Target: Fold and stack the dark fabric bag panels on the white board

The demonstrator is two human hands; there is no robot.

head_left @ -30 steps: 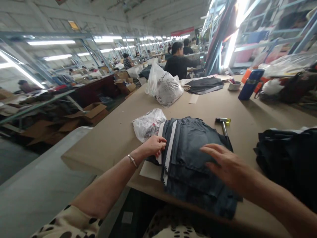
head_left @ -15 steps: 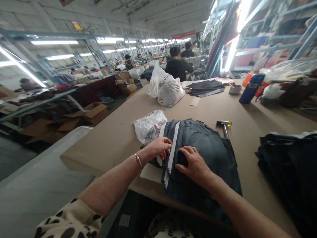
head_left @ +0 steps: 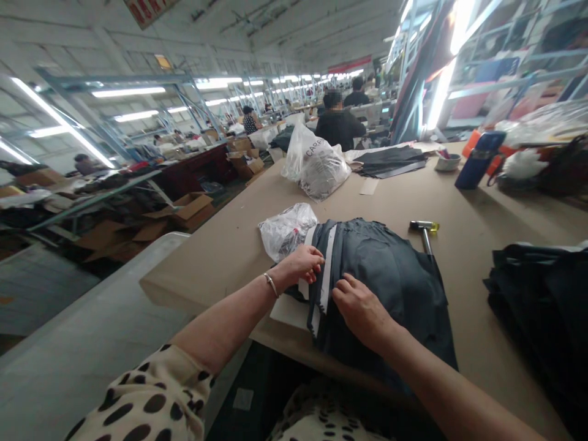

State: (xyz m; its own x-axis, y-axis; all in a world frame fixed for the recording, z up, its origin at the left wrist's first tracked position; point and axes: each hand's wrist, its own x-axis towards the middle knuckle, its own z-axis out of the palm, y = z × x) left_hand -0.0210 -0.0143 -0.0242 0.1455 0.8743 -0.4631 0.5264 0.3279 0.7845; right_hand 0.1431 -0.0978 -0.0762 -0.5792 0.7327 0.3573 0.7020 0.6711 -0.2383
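Over the near edge of the table (head_left: 220, 245) lies a dark cloth pile (head_left: 395, 263). Our left hand (head_left: 303, 264), narrowly bunched, is just beside a white strip (head_left: 327, 278); our right hand (head_left: 361, 306) curls opposite. We cannot tell whether either pinches fabric.

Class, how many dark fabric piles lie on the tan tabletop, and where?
3: a dark blue-grey fabric pile at front centre, a black fabric pile at far right, and a dark grey fabric pile farther back. Others may be hidden.
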